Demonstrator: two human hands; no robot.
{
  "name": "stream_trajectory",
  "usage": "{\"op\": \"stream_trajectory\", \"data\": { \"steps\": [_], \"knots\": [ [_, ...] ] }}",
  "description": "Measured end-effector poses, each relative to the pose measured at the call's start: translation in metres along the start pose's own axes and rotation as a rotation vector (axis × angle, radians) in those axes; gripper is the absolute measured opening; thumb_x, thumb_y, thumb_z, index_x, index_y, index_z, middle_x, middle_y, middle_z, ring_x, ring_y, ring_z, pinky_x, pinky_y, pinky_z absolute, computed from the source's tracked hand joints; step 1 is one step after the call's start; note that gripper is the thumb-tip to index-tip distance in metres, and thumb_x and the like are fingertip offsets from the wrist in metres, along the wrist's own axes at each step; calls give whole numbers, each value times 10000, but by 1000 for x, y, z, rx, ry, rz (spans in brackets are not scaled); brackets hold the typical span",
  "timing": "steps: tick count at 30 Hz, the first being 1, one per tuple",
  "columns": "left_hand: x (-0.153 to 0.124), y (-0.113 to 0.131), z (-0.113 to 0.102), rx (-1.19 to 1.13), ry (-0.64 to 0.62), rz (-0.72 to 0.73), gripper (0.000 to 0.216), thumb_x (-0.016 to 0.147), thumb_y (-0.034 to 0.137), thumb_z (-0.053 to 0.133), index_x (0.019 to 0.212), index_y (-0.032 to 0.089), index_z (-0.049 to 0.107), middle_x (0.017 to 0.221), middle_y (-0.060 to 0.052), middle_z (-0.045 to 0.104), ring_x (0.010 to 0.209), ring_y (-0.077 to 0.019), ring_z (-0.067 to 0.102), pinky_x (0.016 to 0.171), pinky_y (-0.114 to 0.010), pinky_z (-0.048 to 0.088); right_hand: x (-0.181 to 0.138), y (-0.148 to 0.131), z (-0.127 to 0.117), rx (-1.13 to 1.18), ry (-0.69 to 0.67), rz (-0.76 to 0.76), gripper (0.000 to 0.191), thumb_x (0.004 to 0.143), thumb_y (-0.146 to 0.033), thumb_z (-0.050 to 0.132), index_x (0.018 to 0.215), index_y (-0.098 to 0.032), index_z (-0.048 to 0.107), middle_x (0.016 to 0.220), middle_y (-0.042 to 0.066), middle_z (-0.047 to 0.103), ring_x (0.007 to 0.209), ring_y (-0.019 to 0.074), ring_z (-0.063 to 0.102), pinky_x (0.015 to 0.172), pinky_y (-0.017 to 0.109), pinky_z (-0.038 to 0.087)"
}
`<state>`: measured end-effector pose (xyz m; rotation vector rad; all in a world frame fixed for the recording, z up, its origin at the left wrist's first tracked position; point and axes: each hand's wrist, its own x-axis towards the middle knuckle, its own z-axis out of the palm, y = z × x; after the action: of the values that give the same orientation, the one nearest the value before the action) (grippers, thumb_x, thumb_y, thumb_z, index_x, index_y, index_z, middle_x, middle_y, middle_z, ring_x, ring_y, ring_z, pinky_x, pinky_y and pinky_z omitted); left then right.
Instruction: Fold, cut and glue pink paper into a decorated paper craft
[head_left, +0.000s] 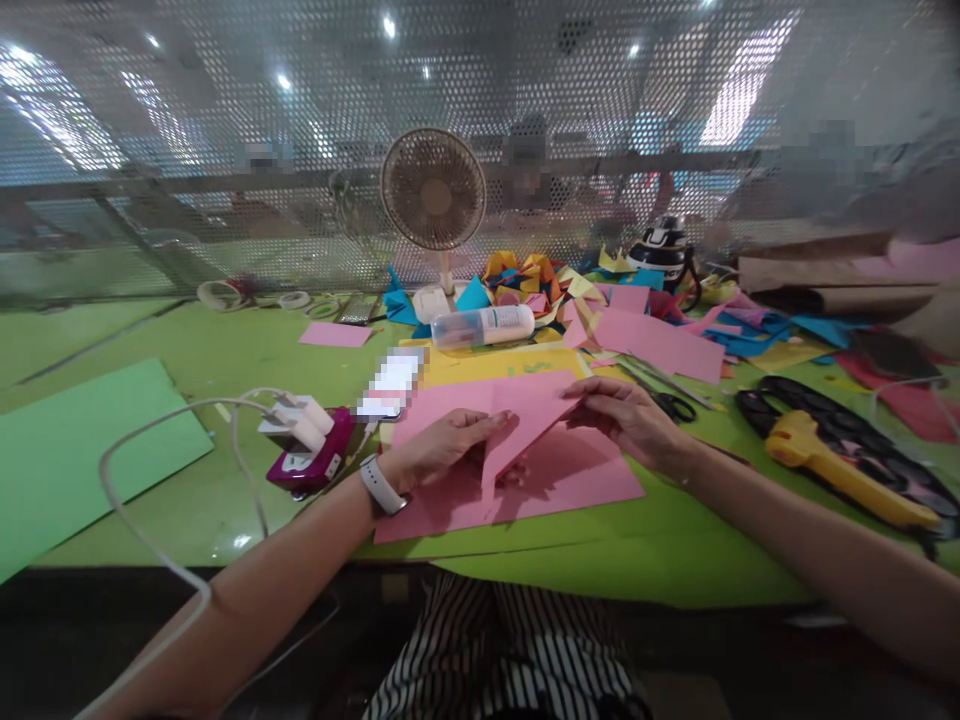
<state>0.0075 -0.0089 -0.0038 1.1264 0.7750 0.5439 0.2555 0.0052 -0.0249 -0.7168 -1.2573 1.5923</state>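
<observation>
A folded pink paper sheet (525, 415) is lifted off the green table (225, 500) between both hands. My left hand (435, 450), with a white watch at the wrist, pinches its left side near the fold. My right hand (626, 420) pinches its right corner. Under them lie flat pink sheets (570, 480) and a yellow sheet (510, 362).
A magenta power strip (311, 462) with white plugs and a looping cable sits to the left, beside a green sheet (67, 450). Behind are a clear bottle (484, 326), a small fan (433, 195), folded coloured paper (525, 275), scissors (671, 400); a yellow-handled tool (832, 470) lies right.
</observation>
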Motion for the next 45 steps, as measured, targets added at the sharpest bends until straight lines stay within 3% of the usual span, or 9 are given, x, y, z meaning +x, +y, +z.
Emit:
{"op": "stream_trajectory", "data": {
  "steps": [6, 18, 23, 28, 33, 41, 45],
  "knots": [
    [-1, 2, 0, 77, -1, 41, 343, 790, 449, 603, 758, 111, 655, 728, -84, 700, 622, -147, 643, 609, -262, 497, 0, 0, 0, -49, -5, -5, 153, 793, -213, 603, 916, -181, 689, 868, 46, 689, 752, 146, 659, 780, 309, 522],
    [-4, 5, -3, 78, -141, 18, 366, 807, 299, 621, 1125, 134, 546, 937, -122, 677, 717, -148, 643, 640, -273, 499, 1, 0, -2, -70, 43, -28, 147, 771, -207, 619, 895, -188, 694, 920, 34, 679, 725, 129, 650, 777, 298, 532],
    [-7, 3, -2, 50, -211, 3, 412, 824, 281, 597, 1187, 154, 449, 883, -110, 661, 675, -151, 633, 595, -268, 485, 2, 1, -4, -77, 67, -27, 147, 766, -210, 622, 896, -194, 690, 927, 31, 678, 720, 122, 646, 782, 306, 526],
    [-7, 2, -3, 65, -189, 30, 364, 825, 291, 595, 1129, 155, 450, 818, -76, 630, 629, -144, 611, 567, -267, 468, 2, 0, -3, -61, 39, -41, 187, 778, -213, 612, 953, -197, 676, 937, 34, 676, 740, 122, 642, 776, 306, 523],
    [-4, 3, -3, 137, -175, 64, 370, 822, 292, 595, 1129, 158, 437, 771, -46, 614, 579, -119, 574, 552, -261, 458, 2, -4, -1, -29, 34, -47, 365, 782, -217, 610, 1145, -223, 580, 765, 6, 680, 719, 127, 638, 772, 316, 515],
    [0, -1, -4, 171, -164, 139, 336, 836, 305, 578, 1116, 177, 443, 820, -65, 621, 619, -133, 599, 574, -265, 470, 2, -9, 2, 96, 51, 2, 473, 723, -189, 576, 1194, -191, 527, 777, 19, 675, 748, 169, 646, 803, 385, 502],
    [2, -1, 1, 221, -143, 153, 366, 856, 305, 550, 1177, 183, 421, 776, -49, 629, 585, -132, 599, 576, -272, 466, 2, -6, 7, 165, 14, 70, 326, 746, -287, 633, 1046, -162, 599, 789, 45, 679, 758, 167, 645, 781, 355, 511]
  ]
}}
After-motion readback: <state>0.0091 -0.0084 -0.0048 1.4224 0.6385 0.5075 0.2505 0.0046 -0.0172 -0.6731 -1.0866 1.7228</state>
